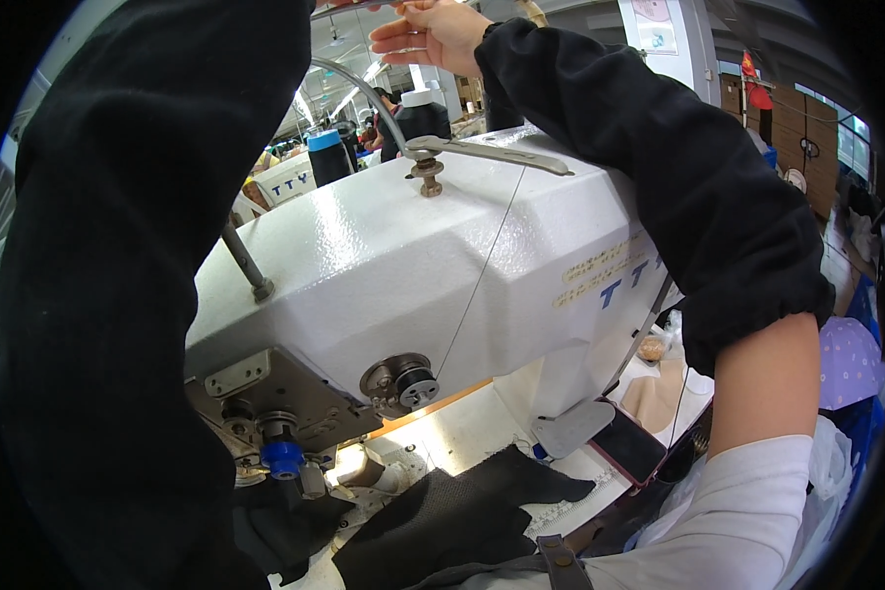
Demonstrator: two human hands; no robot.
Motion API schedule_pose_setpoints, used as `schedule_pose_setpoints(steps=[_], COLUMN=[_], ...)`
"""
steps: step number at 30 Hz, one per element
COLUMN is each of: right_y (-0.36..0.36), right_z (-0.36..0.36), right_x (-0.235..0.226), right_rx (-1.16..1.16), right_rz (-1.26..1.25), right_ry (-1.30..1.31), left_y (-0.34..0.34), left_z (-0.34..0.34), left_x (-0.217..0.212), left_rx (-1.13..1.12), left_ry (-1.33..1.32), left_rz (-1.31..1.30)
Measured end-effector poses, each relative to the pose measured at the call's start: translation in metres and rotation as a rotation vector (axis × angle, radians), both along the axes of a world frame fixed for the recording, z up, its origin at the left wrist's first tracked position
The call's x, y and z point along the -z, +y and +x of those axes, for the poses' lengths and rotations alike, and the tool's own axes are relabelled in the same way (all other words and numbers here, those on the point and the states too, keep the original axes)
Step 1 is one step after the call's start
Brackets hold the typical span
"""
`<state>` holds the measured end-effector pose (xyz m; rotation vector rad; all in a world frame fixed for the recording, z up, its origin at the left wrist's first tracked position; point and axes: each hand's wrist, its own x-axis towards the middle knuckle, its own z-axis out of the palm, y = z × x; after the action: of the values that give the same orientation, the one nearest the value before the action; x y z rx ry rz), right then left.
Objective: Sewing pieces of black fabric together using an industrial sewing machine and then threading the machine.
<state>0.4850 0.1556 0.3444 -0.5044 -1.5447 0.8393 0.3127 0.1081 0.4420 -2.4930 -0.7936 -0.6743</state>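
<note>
Both my arms reach up over a white sewing machine (pixel 383 265). My right hand (pixel 433 39) is raised at the top edge, beside a thin metal rod. Its lower fingers stretch out apart; thumb and forefinger come together near the rod, and what they pinch is too small to make out. Of my left hand (pixel 342 3), only a sliver of skin shows; its fingers are cut off by the edge. A thread runs from the flat metal arm (pixel 492 154) on the machine's top down to a round metal spool part (pixel 413 388) on its front.
Black mesh fabric (pixel 442 516) lies on the machine bed under the head. A dark phone (pixel 624 442) rests to the right, near beige pieces (pixel 654 398). Behind the machine stand dark thread cones (pixel 329 157). A curved metal tube (pixel 369 93) rises above the top.
</note>
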Motion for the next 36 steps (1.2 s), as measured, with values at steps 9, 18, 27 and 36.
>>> schedule_pose_setpoints(steps=[9,18,27,36], right_y=[-0.001,-0.009,-0.017,-0.017], right_z=[-0.002,-0.006,-0.012,-0.011], right_x=[0.0,0.003,0.004,0.005], right_rx=[0.048,0.072,0.045,0.016], right_rz=[-0.001,0.031,0.053,0.08], right_ry=[-0.006,-0.007,0.026,-0.01], left_y=[-0.005,-0.002,-0.005,-0.011], left_z=[-0.001,-0.005,-0.013,0.005], left_x=[0.003,0.0,0.006,0.014], left_rx=[0.118,0.167,0.174,0.063], left_ry=[-0.156,-0.142,0.007,0.188], left_rz=[-0.307,-0.236,0.367,0.732])
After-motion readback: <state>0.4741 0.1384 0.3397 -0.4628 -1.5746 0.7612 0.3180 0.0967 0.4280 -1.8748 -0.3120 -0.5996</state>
